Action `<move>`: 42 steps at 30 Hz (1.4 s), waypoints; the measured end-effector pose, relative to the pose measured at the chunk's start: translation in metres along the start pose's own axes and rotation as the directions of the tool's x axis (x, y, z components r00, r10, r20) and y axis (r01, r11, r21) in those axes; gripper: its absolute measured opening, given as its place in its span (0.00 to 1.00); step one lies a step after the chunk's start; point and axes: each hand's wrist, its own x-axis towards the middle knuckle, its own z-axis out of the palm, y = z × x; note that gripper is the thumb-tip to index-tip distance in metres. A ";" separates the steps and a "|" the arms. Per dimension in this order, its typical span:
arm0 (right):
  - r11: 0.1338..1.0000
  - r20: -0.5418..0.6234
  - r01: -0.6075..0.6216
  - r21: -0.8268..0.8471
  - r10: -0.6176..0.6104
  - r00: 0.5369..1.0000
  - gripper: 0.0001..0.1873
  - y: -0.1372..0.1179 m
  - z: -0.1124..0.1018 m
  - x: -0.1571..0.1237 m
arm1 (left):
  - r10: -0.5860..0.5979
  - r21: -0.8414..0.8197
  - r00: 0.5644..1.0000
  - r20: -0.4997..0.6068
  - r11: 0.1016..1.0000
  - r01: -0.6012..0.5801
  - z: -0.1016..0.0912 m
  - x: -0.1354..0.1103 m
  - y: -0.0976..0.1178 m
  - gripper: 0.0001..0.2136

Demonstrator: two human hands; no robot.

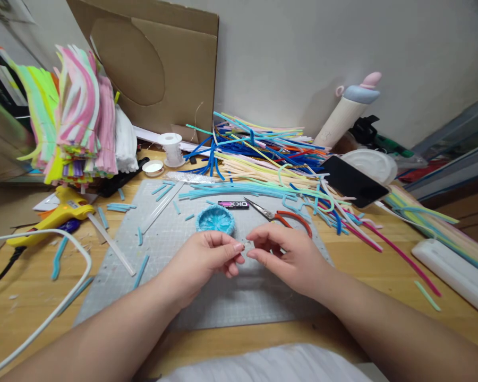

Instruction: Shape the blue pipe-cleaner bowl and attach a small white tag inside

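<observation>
My left hand [213, 253] is closed in a pinch in front of me, thumb against fingertips. At the tips shows a tiny dark speck, too small to name. My right hand [289, 254] faces it, thumb and index finger apart with nothing visible between them; a narrow gap separates the two hands. Just behind the left hand sits a round blue bowl-like piece [215, 219] of fuzzy stems on the grey cutting mat [247, 305]. Orange-handled scissors [281, 216] lie behind the right hand, beside a small black and purple block [233, 205] lettered DKX.
Blue pipe cleaners [242, 189] and a multicoloured heap [263, 143] lie at the back. A yellow glue gun [59, 215], its cable and clear glue sticks [113, 246] occupy the left. Further right are a phone [354, 180] and a white power strip [454, 273].
</observation>
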 end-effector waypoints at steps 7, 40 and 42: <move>0.999 -0.025 0.003 -0.043 -0.004 1.000 0.04 -0.004 -0.002 0.002 | -0.001 -0.050 1.000 -0.027 0.999 -0.001 0.000 0.000 0.001 0.12; 0.992 -0.204 0.100 -0.076 -0.113 0.972 0.06 -0.009 0.003 -0.006 | 0.782 0.724 0.609 0.135 0.342 -0.599 0.002 -0.007 -0.008 0.04; 0.991 -0.190 0.103 -0.088 -0.118 0.975 0.06 -0.011 0.004 -0.007 | 0.792 0.735 0.589 0.159 0.304 -0.607 0.002 -0.007 -0.009 0.04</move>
